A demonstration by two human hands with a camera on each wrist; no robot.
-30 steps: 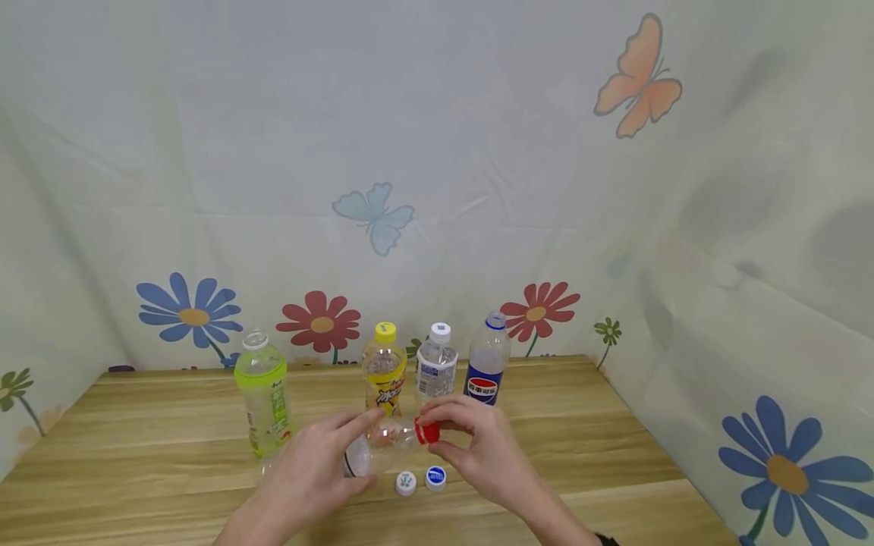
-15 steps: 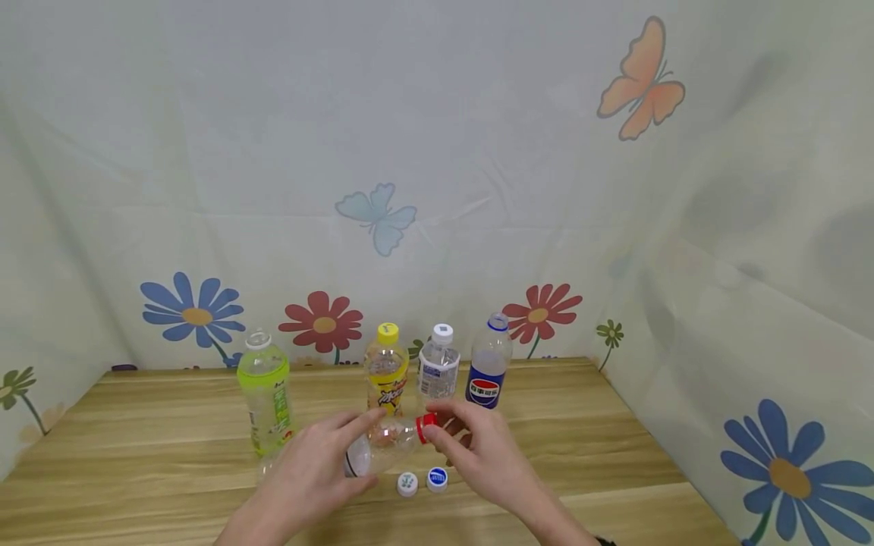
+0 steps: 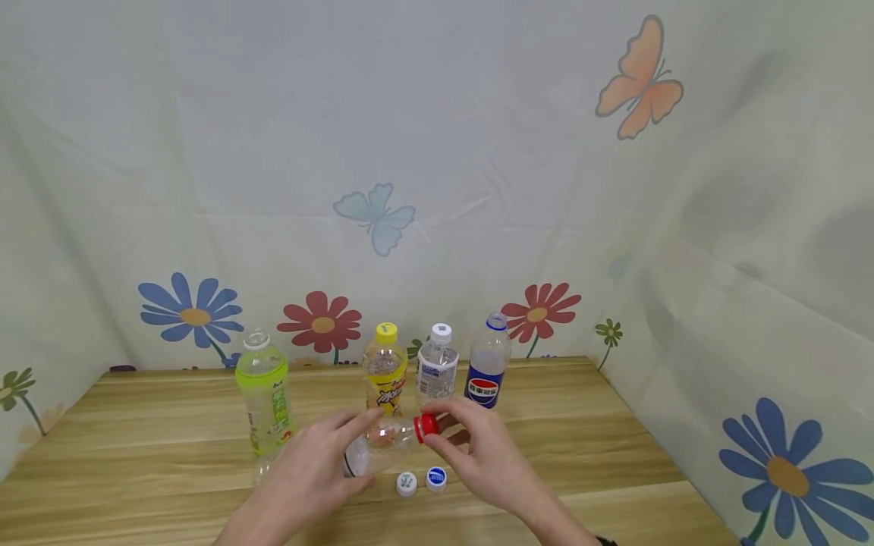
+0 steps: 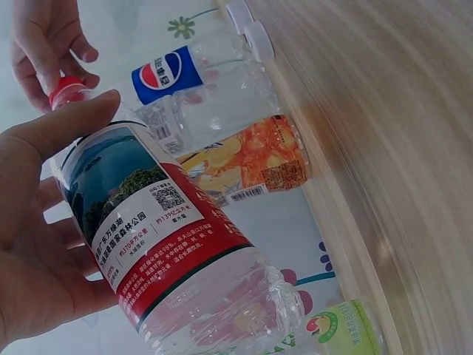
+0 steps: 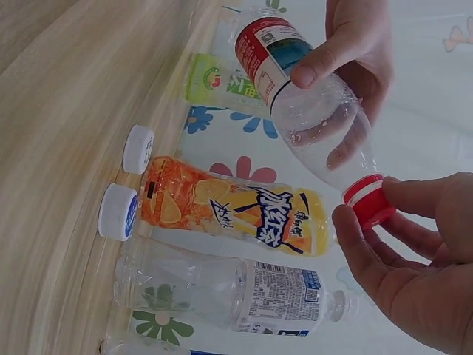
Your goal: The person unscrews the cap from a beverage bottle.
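My left hand (image 3: 317, 462) grips a clear plastic water bottle (image 4: 162, 222) with a red and white picture label, thumb on one side and fingers round the other. The bottle is tilted, its neck pointing right in the head view. At that neck sits a red cap (image 5: 369, 201), which my right hand (image 3: 481, 451) pinches between thumb and fingertips. Below the bottle, a white cap (image 3: 406, 484) and a blue-topped cap (image 3: 436, 478) lie side by side on the table. In the head view my left hand hides most of the bottle's label.
Behind my hands stand a yellow-capped iced tea bottle (image 3: 385, 371), a white-capped clear bottle (image 3: 438, 368) and an uncapped Pepsi bottle (image 3: 486, 371). An uncapped green-labelled bottle (image 3: 262, 398) is at left. The wooden table (image 3: 164, 425) meets a flowered curtain (image 3: 273, 152).
My right thumb and fingers have shifted their hold round the red cap at the bottle's neck. The left hand and the bottle have stayed nearly in place.
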